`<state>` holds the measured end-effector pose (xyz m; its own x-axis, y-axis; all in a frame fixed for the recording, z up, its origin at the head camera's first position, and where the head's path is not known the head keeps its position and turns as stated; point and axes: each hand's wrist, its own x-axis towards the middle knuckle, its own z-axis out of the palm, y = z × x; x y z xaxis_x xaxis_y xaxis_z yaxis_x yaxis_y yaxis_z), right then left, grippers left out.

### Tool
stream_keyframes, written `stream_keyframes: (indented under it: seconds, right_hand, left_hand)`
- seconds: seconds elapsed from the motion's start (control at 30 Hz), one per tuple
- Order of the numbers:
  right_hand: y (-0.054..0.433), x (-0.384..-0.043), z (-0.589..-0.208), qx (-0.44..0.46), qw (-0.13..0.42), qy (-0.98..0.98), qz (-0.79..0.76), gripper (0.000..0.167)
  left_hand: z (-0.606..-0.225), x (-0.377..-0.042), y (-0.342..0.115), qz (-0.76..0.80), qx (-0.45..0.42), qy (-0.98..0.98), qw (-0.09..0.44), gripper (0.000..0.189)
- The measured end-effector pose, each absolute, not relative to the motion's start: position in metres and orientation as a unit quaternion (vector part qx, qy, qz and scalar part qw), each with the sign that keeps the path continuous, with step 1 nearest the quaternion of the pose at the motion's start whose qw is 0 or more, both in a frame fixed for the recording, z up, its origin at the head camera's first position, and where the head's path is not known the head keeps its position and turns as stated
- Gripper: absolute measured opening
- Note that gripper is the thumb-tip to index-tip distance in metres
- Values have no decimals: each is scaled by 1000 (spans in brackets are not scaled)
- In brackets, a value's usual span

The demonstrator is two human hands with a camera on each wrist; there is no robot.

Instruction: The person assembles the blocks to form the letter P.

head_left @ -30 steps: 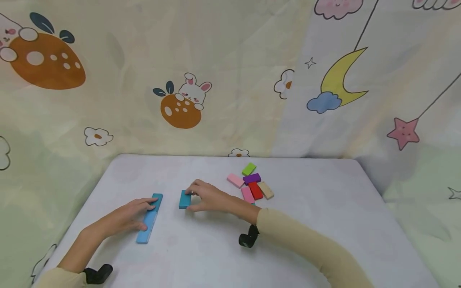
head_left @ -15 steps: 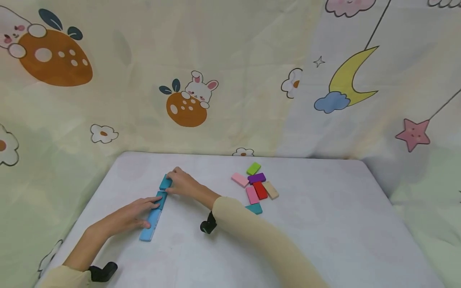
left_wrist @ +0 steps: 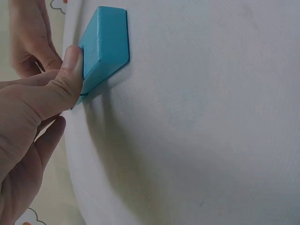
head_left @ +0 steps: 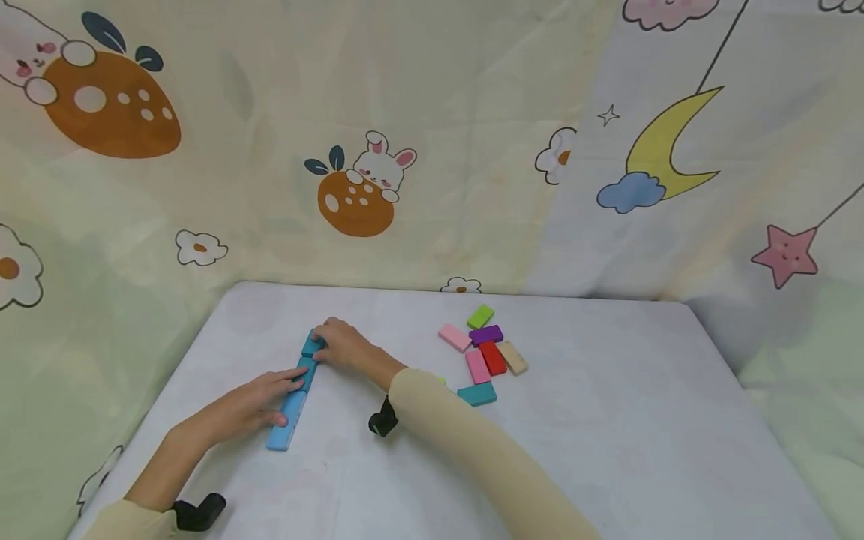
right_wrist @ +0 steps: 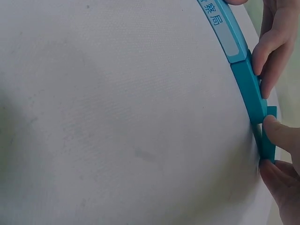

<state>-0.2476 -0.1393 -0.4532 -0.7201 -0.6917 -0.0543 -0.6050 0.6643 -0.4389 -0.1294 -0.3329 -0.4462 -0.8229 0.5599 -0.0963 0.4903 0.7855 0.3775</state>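
A short row of blocks lies on the white table. Its near part is a light blue block (head_left: 286, 431), which carries printed characters on a pale label in the right wrist view. Beyond it comes a teal block (right_wrist: 248, 89). My left hand (head_left: 246, 405) rests along the left side of this row, fingertips on the teal block, thumb on the light blue one (left_wrist: 105, 44). At the far end of the row my right hand (head_left: 347, 347) pinches a second teal block (right_wrist: 268, 143) between thumb and fingers, right at the end of the first teal block.
To the right lies a loose group: a green block (head_left: 481, 316), two pink ones, a purple block (head_left: 486, 334), a red block (head_left: 493, 358), a beige block (head_left: 513, 358) and another teal block (head_left: 476, 394). A bit of green shows behind the right sleeve (head_left: 459, 431). A patterned cloth hangs behind.
My right hand has carried the teal block leftward and away to the far end of the row, then drawn it closer to the row. My left hand stays on the row.
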Motion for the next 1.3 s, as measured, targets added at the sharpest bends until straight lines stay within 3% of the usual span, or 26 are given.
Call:
stream_keyframes:
  seconds: [0.43, 0.77, 0.97, 1.07, 1.23, 1.3]
  right_hand:
    - [-133, -242, -460, -380, 86, 906, -168, 35]
    - [-131, -245, -458, -347, 120, 915, -169, 38]
    - [-127, -252, -462, -351, 107, 911, -191, 37]
    - [-126, -255, -463, -353, 108, 908, -198, 38]
    - [-125, -252, -465, -351, 115, 903, -220, 40]
    - [-125, -251, -466, -354, 119, 899, -230, 42]
  left_hand:
    - [-444, -135, -330, 136, 285, 943, 108, 64]
    - [-445, -141, -320, 128, 276, 951, 46, 44]
    - [-439, -152, -314, 146, 254, 952, 89, 35]
    - [-436, -157, -309, 146, 230, 955, 119, 45]
    - [-435, -159, -305, 95, 226, 961, 132, 81]
    - [-435, -161, -304, 75, 229, 960, 141, 85]
